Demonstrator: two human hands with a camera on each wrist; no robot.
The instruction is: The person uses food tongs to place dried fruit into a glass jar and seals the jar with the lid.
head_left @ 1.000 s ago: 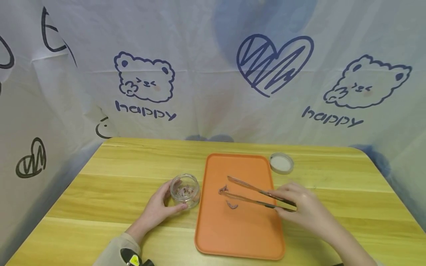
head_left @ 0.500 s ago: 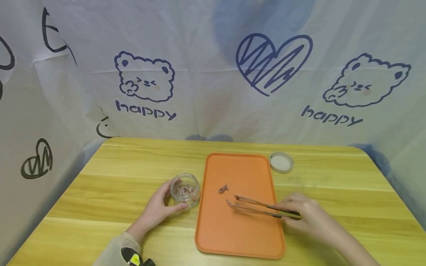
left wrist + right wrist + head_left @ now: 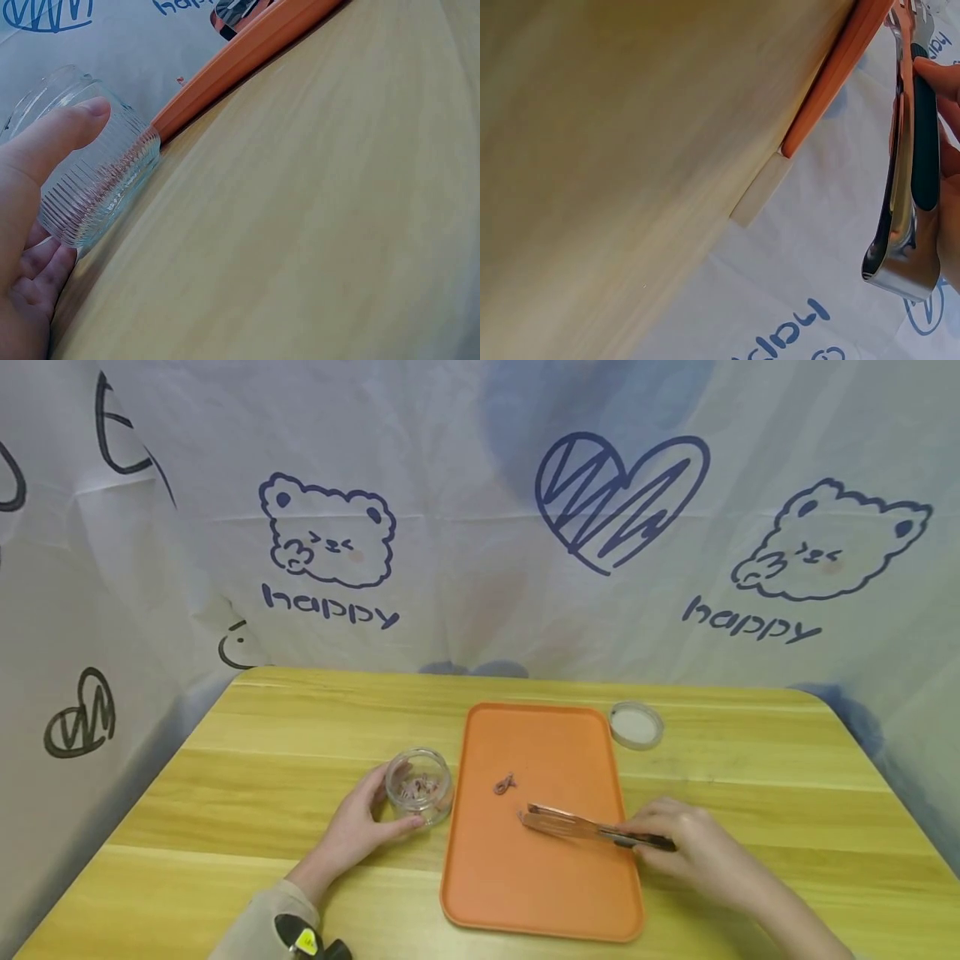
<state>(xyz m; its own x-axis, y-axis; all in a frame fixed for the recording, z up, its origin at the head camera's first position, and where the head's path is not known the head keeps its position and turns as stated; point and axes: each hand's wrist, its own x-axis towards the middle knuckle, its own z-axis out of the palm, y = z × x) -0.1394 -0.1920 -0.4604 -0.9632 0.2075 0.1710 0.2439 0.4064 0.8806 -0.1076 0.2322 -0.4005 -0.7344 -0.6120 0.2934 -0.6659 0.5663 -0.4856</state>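
Note:
My left hand [image 3: 352,827] holds a ribbed clear glass jar [image 3: 112,172], thumb on the near side and fingers around the far side. Small pinkish-brown pieces lie at the bottom of the open jar. In my right hand [image 3: 686,839] are metal tongs [image 3: 577,827] with dark grips, held over the orange tray [image 3: 540,893]. Their tips are close together, with the end of a small brownish, worm-like piece [image 3: 522,817] showing at them. Another curled piece [image 3: 505,784] lies on the tray, up and left of the tips. The right wrist view shows the tongs' bent metal end [image 3: 904,274].
A round lid [image 3: 636,727] lies by the tray's far right corner. The jar stands close to the tray's left edge on the wooden table [image 3: 300,735]. A white cloth [image 3: 465,568] with drawings hangs behind the table.
My right hand has drawn the tongs from the upper curled piece down to the lower one, and the spread tips have come together there. My left hand and the jar have stayed put.

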